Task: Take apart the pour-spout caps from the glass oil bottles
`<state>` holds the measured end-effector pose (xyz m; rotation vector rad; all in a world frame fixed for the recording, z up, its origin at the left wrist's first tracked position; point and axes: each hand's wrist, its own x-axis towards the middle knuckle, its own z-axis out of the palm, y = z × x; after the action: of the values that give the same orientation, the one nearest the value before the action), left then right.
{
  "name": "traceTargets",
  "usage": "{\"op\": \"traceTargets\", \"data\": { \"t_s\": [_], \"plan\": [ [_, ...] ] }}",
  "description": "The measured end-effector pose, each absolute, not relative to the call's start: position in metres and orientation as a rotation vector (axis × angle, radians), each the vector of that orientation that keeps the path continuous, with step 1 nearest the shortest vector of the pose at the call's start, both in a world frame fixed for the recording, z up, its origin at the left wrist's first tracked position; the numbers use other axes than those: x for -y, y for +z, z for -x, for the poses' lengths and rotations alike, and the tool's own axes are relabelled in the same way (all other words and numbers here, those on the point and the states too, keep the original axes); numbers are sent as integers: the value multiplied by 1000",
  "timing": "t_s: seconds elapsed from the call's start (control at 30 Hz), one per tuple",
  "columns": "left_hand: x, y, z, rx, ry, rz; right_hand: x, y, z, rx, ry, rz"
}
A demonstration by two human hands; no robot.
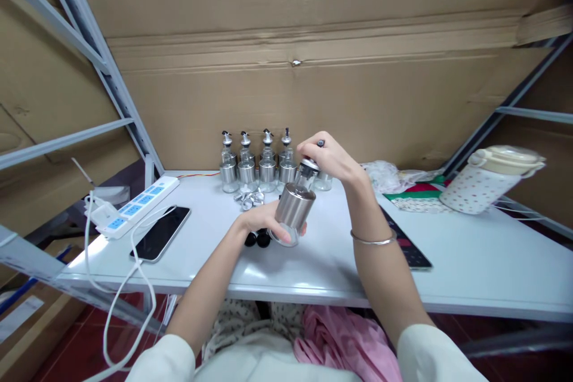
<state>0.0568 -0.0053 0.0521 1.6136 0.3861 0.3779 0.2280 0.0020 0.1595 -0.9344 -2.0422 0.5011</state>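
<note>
The steel-sleeved glass oil bottle (294, 206) is in the middle of the frame, tilted with its neck toward the right, over the white table (492, 262); whether its base touches the tabletop, I cannot tell. The left hand (264, 219) is wrapped round its lower part, thumb across the clear glass foot. The right hand (329, 152) is closed over the pourer stopper (310, 164) at the neck, a dark tip poking out by the fingers.

The likeliest trouble, I judge, is a slip: smooth glass and polished metal give little purchase, so a hard push or twist from above could drive the base out of the left hand. Pressing off-axis might seat the stopper crooked or strain the glass neck. A dropped bottle could land on the round black caps (263, 239) just below, or scatter the small shiny metal pieces (250, 199) behind the left hand.

Toward the back, a row of matching bottles (248, 174) stands upright, brushed cylinders between clear shoulders and feet, topped by silvery, black-spouted pourers. Behind them rises creased, matte brown cardboard (313, 0); at right, crumpled translucent plastic (387, 178) lies near a speckled, cream-lidded jug (474, 185)
</note>
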Motion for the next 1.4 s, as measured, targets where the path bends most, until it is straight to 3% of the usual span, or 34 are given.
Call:
{"op": "traceTargets", "data": {
  "t_s": [0.4,0.83,1.13,1.4],
  "plan": [
    [10,2,-100,203,-135,-1239,-7,143,-194,1871,1132,282],
    [16,24,-88,-26,303,-1112,-33,134,-201,1583,1373,384],
    [14,28,-88,-82,480,-1100,-37,134,-196,1213,1186,576],
    [13,35,-82,-111,536,-1152,-26,142,-199,1219,557,746]
  ]
}}
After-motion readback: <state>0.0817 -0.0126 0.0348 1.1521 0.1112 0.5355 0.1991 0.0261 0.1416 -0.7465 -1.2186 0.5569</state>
